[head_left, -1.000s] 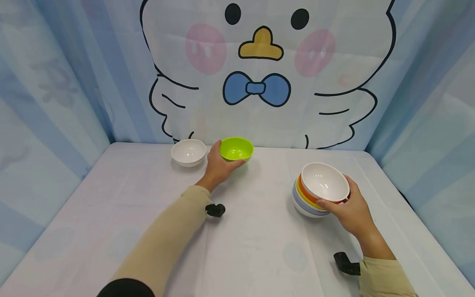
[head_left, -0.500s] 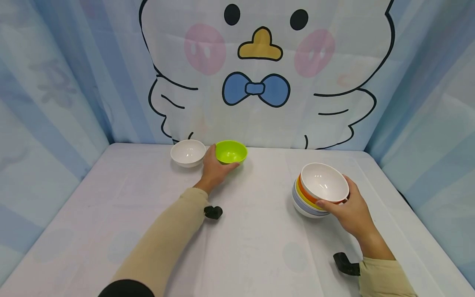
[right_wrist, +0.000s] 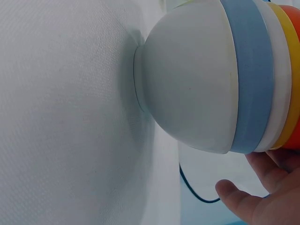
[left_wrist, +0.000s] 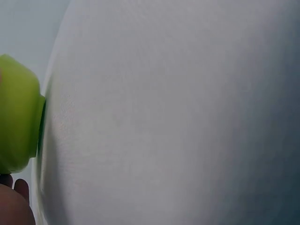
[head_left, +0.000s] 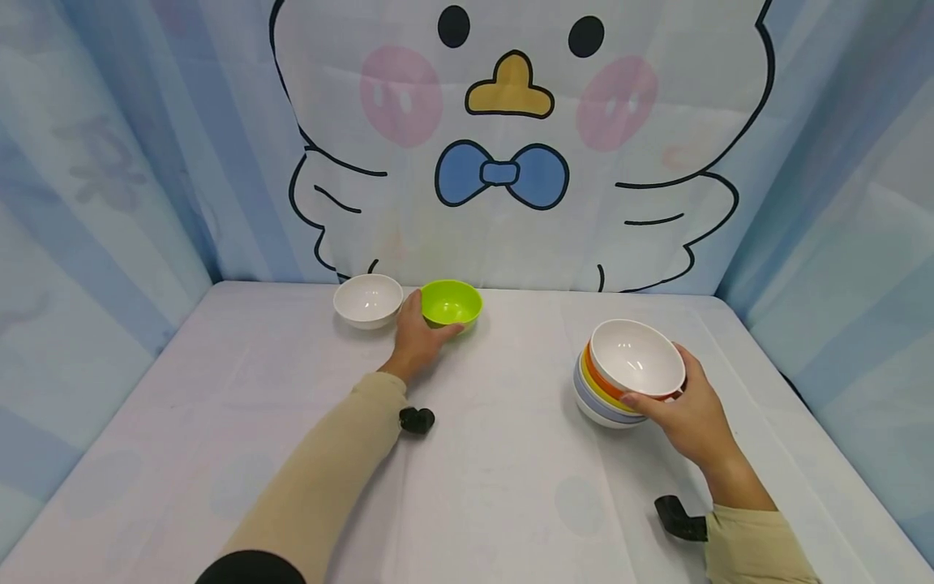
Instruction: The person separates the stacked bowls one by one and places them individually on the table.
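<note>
In the head view my left hand (head_left: pixel 419 334) holds a bright green bowl (head_left: pixel 452 303) near the table's far edge, thumb along its near side. The left wrist view shows the bowl's green side (left_wrist: pixel 18 117) and its foot close to the tabletop; whether it touches is hard to tell. A white bowl (head_left: pixel 368 301) sits just left of that hand. To the right, my right hand (head_left: pixel 689 410) grips the upper rims of a stack of nested bowls (head_left: pixel 601 393). White, light blue, yellow and orange rims show, with a white bowl (head_left: pixel 638 357) on top. The stack's lowest bowl (right_wrist: pixel 187 79) stands on the table.
A white cloth covers the table (head_left: pixel 496 487), and its far edge meets a curtain (head_left: pixel 511 243) printed with a cartoon face. Blue and white curtains (head_left: pixel 95 203) hang on both sides. In the right wrist view a dark cord (right_wrist: pixel 192 190) shows behind the stack.
My left hand has moved the green bowl left and slightly nearer to me, closer to the white bowl. The right hand and the stack have stayed in place.
</note>
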Demonstrator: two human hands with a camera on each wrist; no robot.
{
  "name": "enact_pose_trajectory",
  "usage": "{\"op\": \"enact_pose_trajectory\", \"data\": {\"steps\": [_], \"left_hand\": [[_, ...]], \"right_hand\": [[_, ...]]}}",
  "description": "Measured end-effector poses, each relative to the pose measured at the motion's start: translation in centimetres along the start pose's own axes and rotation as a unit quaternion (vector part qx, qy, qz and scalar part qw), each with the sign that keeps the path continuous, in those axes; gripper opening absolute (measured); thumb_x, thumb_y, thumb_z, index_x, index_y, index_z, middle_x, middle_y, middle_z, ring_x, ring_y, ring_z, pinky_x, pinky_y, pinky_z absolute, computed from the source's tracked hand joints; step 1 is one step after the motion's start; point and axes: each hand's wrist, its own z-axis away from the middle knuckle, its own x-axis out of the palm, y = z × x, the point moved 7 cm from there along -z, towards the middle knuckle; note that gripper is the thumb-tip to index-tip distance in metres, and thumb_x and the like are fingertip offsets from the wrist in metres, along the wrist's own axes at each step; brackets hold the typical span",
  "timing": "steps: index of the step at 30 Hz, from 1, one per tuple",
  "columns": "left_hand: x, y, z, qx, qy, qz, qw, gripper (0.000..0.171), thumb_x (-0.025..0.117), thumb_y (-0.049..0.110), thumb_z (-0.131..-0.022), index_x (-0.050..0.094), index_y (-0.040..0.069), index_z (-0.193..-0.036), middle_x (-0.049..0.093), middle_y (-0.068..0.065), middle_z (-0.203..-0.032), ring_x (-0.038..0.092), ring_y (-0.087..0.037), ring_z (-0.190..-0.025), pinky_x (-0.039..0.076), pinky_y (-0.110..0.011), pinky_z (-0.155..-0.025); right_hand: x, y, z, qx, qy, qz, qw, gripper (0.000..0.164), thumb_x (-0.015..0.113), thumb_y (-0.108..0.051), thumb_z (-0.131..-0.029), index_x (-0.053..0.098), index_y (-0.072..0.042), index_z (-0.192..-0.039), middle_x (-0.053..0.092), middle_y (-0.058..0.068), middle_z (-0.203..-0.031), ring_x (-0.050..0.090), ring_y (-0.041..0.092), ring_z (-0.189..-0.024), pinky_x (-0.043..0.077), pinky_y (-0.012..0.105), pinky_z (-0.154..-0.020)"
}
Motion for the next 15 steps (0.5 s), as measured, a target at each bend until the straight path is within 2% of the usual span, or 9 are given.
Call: {"op": "enact_pose_trajectory", "data": {"steps": [6, 15], "left_hand": [[0.03, 0.09, -0.04, 0.001, -0.001, 0.001, 1.0000, 0.091, 0.080, 0.024, -0.086, 0.025, -0.005, -0.152, 0.032, -0.021, -0.154, 0.030, -0.033, -0.141, 0.023, -0.039, -0.118], [0.24, -0.13, -0.07, -0.027, -0.006, 0.004, 0.9996, 0.089, 0.078, 0.024, -0.089, 0.023, -0.002, -0.154, 0.030, -0.019, -0.156, 0.031, -0.031, -0.141, 0.023, -0.038, -0.119]], "right_hand": [[0.05, 0.08, -0.02, 0.001, 0.001, -0.003, 1.000, 0.104, 0.082, -0.030, -0.085, 0.014, 0.002, -0.157, 0.035, 0.028, -0.149, 0.041, 0.047, -0.129, 0.042, 0.063, -0.099], [0.06, -0.05, -0.02, 0.004, -0.001, -0.006, 1.000, 0.104, 0.082, -0.030, -0.085, 0.013, 0.002, -0.157, 0.034, 0.028, -0.149, 0.041, 0.047, -0.129, 0.041, 0.063, -0.099]]}}
